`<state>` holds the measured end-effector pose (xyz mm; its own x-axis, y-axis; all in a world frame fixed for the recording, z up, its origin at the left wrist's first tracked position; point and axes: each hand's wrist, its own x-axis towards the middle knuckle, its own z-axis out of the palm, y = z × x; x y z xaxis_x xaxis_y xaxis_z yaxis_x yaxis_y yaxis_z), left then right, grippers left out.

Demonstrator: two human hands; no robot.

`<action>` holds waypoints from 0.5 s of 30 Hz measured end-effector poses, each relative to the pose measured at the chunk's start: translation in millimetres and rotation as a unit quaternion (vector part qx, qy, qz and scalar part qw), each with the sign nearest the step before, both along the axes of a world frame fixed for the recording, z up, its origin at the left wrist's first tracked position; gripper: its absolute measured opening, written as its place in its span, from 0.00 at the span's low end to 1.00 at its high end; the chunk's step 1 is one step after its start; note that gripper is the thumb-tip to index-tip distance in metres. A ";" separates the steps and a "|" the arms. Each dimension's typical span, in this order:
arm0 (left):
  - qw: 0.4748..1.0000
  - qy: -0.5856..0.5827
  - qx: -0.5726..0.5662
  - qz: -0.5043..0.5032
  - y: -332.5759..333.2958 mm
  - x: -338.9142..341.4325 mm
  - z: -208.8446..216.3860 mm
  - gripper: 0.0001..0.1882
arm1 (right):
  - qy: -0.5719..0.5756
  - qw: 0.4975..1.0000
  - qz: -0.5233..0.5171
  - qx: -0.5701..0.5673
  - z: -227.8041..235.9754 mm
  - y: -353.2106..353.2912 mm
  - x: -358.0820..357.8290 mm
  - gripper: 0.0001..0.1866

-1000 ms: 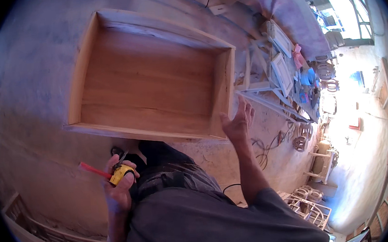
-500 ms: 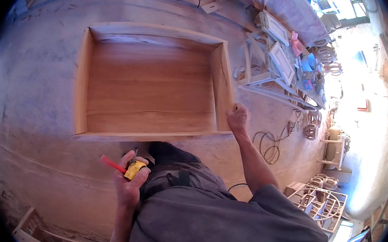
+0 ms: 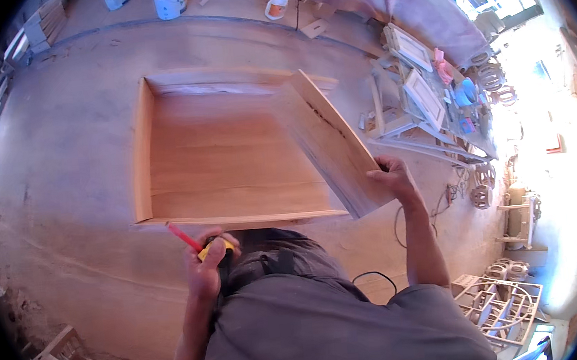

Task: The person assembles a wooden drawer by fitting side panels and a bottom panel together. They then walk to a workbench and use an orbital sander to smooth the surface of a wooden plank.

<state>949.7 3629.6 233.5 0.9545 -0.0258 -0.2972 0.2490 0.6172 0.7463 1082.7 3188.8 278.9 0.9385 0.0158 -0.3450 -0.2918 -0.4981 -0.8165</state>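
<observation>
While right hand (image 3: 392,174) grips smooth wooden box (image 3: 232,157), left hand (image 3: 204,270) holds pencil (image 3: 184,238).

Left hand (image 3: 204,273) fisted; right hand (image 3: 392,176) clamped (arm outstretched).

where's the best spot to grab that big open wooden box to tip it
Probably the right side wall of the wooden box, near its front corner, coming from the right. That wall stands raised with a free top edge, and the right hand grips there.

The wooden box (image 3: 232,157) lies on the floor (image 3: 68,172) before the person, with a bucket (image 3: 170,0) behind it and frames (image 3: 418,93) to its right.
</observation>
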 end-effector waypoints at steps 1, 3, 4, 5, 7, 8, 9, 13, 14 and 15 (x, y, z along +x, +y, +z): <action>1.000 -0.004 0.016 0.004 0.0 10.0 2.2 0.14 | 0.006 0.999 0.019 0.051 8.0 8.1 7.2 0.17; 0.999 -0.009 0.051 0.008 -1.3 35.2 13.0 0.13 | 0.044 0.992 0.063 0.095 22.9 15.7 23.9 0.20; 0.993 0.024 0.115 0.006 -0.5 47.7 20.3 0.12 | 0.062 0.988 0.083 0.117 30.0 20.0 29.2 0.21; 0.993 0.029 0.111 0.022 -1.4 59.7 30.0 0.12 | 0.060 0.985 0.103 0.123 36.3 29.8 36.4 0.21; 0.995 0.035 0.090 0.028 -6.3 80.8 40.2 0.14 | 0.056 0.978 0.149 0.132 48.1 49.7 49.3 0.22; 0.997 0.036 0.071 0.020 -8.9 91.0 37.3 0.16 | 0.057 0.976 0.168 0.122 53.9 60.1 55.7 0.23; 0.998 0.036 0.052 0.012 -10.0 97.9 33.0 0.19 | 0.070 0.973 0.172 0.138 55.0 69.0 60.6 0.22; 0.997 -0.005 0.074 -0.015 -15.2 109.4 13.6 0.22 | 0.122 0.955 0.186 0.195 48.7 106.0 69.5 0.22; 0.998 -0.007 0.059 0.018 -23.1 108.8 18.2 0.22 | 0.133 0.951 0.189 0.206 46.6 115.5 69.6 0.22; 0.998 -0.009 0.044 0.052 -23.9 107.6 23.2 0.22 | 0.115 0.949 0.198 0.217 39.9 126.8 68.4 0.21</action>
<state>1057.3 3605.7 256.7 0.9560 0.0983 -0.2763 0.1732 0.5708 0.8026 1151.2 3315.7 318.8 0.7302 0.5387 -0.4203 -0.3475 -0.2369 -0.9073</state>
